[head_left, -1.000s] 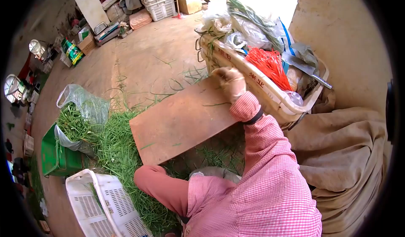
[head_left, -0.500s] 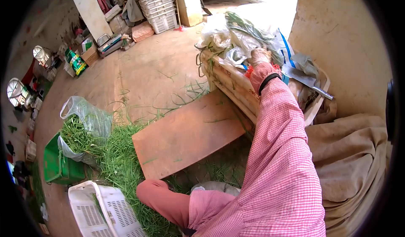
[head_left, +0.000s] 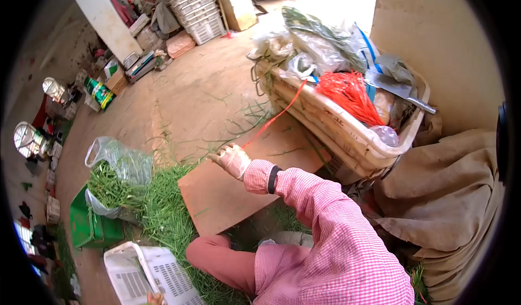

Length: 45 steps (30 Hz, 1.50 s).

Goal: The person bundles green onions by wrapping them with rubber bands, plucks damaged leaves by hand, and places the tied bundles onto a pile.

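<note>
My right hand [head_left: 233, 161], in a thin clear glove, is over the brown board [head_left: 233, 196]. It grips the end of a red plastic string [head_left: 275, 118], which runs taut up to a red bundle of string [head_left: 350, 94] in the long white crate [head_left: 347, 123]. Only the fingertips of my left hand [head_left: 156, 298] show at the bottom edge, bunched together in front of the white basket [head_left: 163, 272]. What they hold, if anything, is hidden. Cut green stalks [head_left: 165, 207] lie heaped beside the board.
A cleaver [head_left: 399, 88] and plastic bags [head_left: 315, 44] lie on the crate. At the left stands a green crate [head_left: 97, 226] with a clear bag [head_left: 127, 161] of stalks. Brown cloth [head_left: 445, 191] drapes at the right; stacked white crates [head_left: 190, 9] stand behind.
My right hand has moved from the crate down and left over the board, drawing out the red string. The fingertips of my left hand have come into view at the bottom.
</note>
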### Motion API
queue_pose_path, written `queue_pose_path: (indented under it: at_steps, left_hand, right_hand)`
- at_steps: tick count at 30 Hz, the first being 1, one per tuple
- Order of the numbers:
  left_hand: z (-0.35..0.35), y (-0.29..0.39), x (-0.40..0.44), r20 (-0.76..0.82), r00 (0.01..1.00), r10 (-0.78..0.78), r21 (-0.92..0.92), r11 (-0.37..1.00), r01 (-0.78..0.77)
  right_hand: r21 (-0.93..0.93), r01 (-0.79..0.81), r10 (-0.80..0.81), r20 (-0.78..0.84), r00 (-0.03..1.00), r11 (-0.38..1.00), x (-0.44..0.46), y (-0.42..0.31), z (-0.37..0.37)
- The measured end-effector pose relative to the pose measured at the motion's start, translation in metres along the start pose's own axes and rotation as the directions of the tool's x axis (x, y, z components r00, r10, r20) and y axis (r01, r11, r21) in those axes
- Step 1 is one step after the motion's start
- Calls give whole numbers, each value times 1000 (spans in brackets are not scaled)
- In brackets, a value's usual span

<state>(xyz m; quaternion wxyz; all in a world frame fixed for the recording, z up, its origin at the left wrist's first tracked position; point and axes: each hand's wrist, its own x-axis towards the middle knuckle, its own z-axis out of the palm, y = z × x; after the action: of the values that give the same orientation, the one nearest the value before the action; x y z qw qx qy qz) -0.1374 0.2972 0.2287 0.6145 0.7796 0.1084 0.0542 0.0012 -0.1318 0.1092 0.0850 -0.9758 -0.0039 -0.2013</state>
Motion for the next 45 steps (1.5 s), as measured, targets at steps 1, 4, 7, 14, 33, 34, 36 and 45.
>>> queue_pose_path:
  at_steps: [1,4,7,14,33,34,36,45]
  left_hand:
    - [-8,-17,21,87,989,122,49,991,-126]
    - [31,0,35,24,956,293,-59,955,-291]
    - [69,33,35,80,930,359,-253,909,-330]
    - [150,28,39,194,962,195,-726,688,7]
    - [-212,-205,56,39,961,-275,336,909,247]
    - [-215,-208,56,47,965,-257,508,838,198]
    - [-209,-214,67,58,968,-244,649,746,149]
    - [-261,-184,129,485,614,-622,711,689,136]
  right_hand:
    - [39,16,-20,92,996,999,1,-18,30]
    - [120,-25,-22,374,927,992,-1,-63,98]
    - [76,-71,46,288,956,995,-10,-99,101]
    - [948,-304,-349,256,901,-91,-51,-186,-59]
    - [276,226,-287,205,936,934,25,-120,105]
    - [501,328,-428,96,898,801,46,-160,96]
    - [669,303,-507,128,853,679,76,-261,67]
    - [608,460,-669,164,725,647,130,-479,210]
